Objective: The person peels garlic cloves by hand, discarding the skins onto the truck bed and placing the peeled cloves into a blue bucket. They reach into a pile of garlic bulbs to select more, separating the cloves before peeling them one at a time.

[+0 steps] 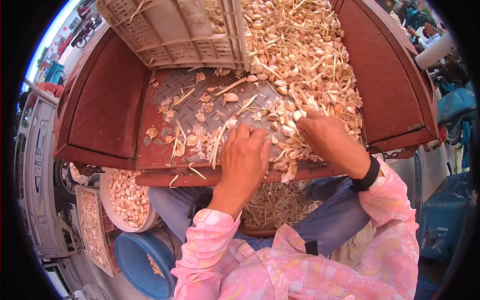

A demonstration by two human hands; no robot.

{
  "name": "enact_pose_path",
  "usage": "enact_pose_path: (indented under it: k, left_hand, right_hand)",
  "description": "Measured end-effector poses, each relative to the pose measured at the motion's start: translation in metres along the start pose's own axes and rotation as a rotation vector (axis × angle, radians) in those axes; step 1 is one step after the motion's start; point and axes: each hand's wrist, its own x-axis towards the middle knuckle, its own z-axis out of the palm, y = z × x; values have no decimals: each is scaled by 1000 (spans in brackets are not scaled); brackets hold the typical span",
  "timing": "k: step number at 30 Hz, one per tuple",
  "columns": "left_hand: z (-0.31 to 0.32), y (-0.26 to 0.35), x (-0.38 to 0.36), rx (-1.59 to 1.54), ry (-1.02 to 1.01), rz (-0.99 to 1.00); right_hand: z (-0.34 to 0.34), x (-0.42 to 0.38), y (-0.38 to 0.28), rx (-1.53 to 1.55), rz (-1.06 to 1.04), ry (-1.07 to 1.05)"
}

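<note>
My right hand (327,137) is at the near edge of a heap of garlic (305,55), its thumb and fingers pinched on a pale garlic clove (299,115). My left hand (245,156) rests low over the red metal truck bed (170,85), fingers curled in; what lies under them is hidden. Dry garlic stalks (218,142) and papery skins (192,137) lie just left of it. One loose clove (231,97) sits farther back on the metal.
A plastic crate (185,37) stands tilted at the back left of the bed. Below left are a white bucket of cloves (104,192), a blue bucket (135,265) with some cloves, and a crate of garlic bits (92,225). Stalk litter (275,205) lies between my legs.
</note>
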Motion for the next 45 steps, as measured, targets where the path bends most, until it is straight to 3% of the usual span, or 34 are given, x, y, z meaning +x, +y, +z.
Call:
enact_pose_path:
  k: [5,8,11,12,15,16,21,22,25,29,32,33,35,38,42,45]
  left_hand:
    - [68,-10,50,115,-126,-74]
    - [54,-13,42,163,-197,-46]
    - [38,-27,31,32,-56,-67]
    - [27,-25,29,-133,-105,-210]
    - [8,-27,19,-1170,-165,-624]
    - [3,-27,15,-1324,-176,-626]
    - [11,-33,-2,-1709,-79,-634]
    - [14,-34,-4,-1765,-57,-630]
    - [24,-35,-8,-1911,-13,-665]
    - [31,-26,-11,-2077,27,-695]
    - [33,-27,-11,-2176,119,-941]
    - [33,-28,-11,-2214,171,-1015]
    - [29,-35,-13,-2361,124,-957]
    - [23,-44,-8,-2416,91,-856]
    - [22,-56,-8,-2521,40,-752]
    - [13,-53,-8,-2461,128,-765]
  right_hand:
    - [4,8,3,77,-36,86]
    - [16,34,10,174,-88,149]
    - [41,48,20,99,-133,103]
    - [42,50,19,62,-129,90]
    - [47,55,15,-24,-101,36]
    - [43,55,12,-40,-82,18]
    - [24,51,6,215,-20,172]
    - [17,50,4,400,-40,179]
    - [-5,40,-23,740,20,52]
    - [2,30,-49,503,-381,112]
    - [5,32,-47,610,-411,99]
    - [6,37,-39,604,-293,144]
    - [7,56,-12,598,-57,229]
    - [14,92,18,244,-228,188]
    - [35,122,5,-196,-255,-155]
    - [43,126,6,-223,-264,-95]
